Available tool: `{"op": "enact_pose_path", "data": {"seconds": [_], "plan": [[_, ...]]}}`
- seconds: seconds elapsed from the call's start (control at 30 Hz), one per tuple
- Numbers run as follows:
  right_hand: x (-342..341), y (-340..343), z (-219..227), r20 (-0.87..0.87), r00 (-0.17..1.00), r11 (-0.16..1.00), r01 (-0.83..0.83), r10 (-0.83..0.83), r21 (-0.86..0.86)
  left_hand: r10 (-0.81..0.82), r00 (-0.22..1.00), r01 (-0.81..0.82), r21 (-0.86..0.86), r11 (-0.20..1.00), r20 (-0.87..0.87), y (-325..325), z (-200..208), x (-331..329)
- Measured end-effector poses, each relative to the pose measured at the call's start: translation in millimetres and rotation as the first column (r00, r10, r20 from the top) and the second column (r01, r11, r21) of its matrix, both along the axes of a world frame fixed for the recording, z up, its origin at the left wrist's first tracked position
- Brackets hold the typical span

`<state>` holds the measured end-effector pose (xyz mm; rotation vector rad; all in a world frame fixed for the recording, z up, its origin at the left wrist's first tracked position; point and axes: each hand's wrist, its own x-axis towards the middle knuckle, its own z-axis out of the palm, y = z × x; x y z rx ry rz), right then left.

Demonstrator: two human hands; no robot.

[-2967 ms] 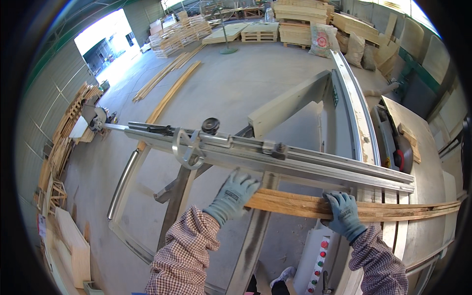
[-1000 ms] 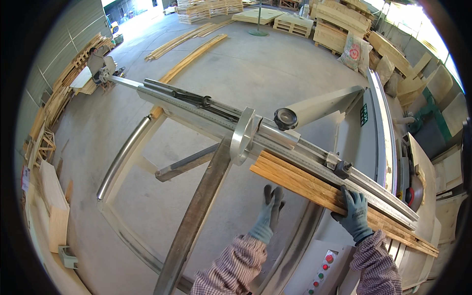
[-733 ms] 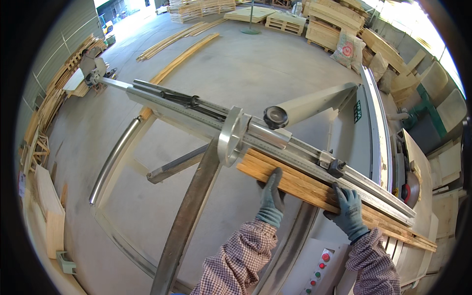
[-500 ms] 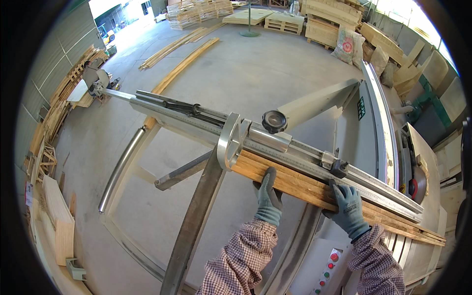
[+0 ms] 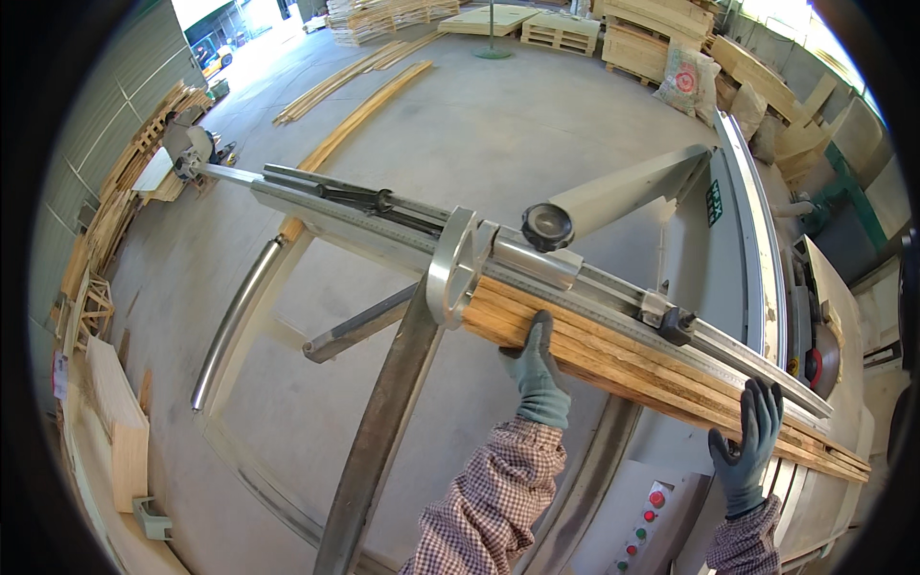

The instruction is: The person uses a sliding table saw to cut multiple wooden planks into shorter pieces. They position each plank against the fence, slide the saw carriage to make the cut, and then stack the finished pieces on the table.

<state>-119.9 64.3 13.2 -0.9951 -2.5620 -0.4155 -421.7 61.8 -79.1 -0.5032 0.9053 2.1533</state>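
Note:
A bundle of long wooden strips (image 5: 613, 355) lies along the metal fence (image 5: 613, 305) of a sliding table saw. Its left end sits at the metal stop (image 5: 452, 270). Near that end, my left hand (image 5: 539, 376), in a grey-green glove, is closed on the bundle, thumb on top and fingers hidden underneath. Farther right, my right hand (image 5: 750, 446), in a like glove, is at the near side of the strips. Its fingers are stretched out and its thumb stands apart.
A black knob (image 5: 547, 227) rises behind the fence. The saw blade (image 5: 822, 359) is at the right, beyond the fence's end. Red and green buttons (image 5: 655, 499) sit on a panel below my hands. A metal roller (image 5: 237, 324) is at the left; long planks (image 5: 369, 110) lie on the floor.
My right hand has let go of the strips' middle and moved right along them, its fingers straightening. My left hand stays on the bundle near the stop.

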Motion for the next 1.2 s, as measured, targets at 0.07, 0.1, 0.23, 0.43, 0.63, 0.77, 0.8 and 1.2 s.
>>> {"op": "enact_pose_path", "data": {"seconds": [0.07,0.1,0.23,0.43,0.63,0.77,0.8,1.2], "plan": [[21.9,4.8,-10.0,0.113,0.987,0.980,0.129,-0.112,-0.151,-0.009,0.998,0.010,0.026,1.000,-0.066,1.4,-7.6,2.0],[33.9,9.3,-19.1,0.171,0.973,0.957,0.191,-0.155,-0.220,-0.027,0.997,0.028,0.023,0.999,-0.072,1.5,-13.1,1.7],[53.4,21.0,-43.5,0.098,0.986,0.951,0.155,-0.134,-0.267,-0.081,0.991,0.080,-0.016,0.997,-0.104,-2.1,-8.6,0.5],[56.2,26.2,-46.6,0.094,0.983,0.936,0.180,-0.158,-0.303,-0.219,0.925,0.201,-0.088,0.976,-0.311,-6.6,-16.3,-11.9],[66.0,32.7,-47.8,0.140,0.985,0.953,0.139,-0.104,-0.270,-0.159,0.946,0.146,-0.066,0.987,-0.282,-5.0,-17.6,-12.0],[69.0,34.2,-54.2,0.095,0.987,0.941,0.150,-0.127,-0.304,-0.173,0.958,0.176,-0.007,0.984,-0.228,-7.5,-8.3,-6.2],[70.4,34.6,-55.4,0.093,0.987,0.937,0.155,-0.132,-0.312,-0.178,0.965,0.183,0.007,0.983,-0.195,-8.8,-4.2,-0.9],[65.7,28.3,-43.9,0.162,0.980,0.944,0.156,-0.112,-0.291,-0.378,0.925,0.378,0.007,0.926,-0.041,-12.2,-20.1,28.1]]}}
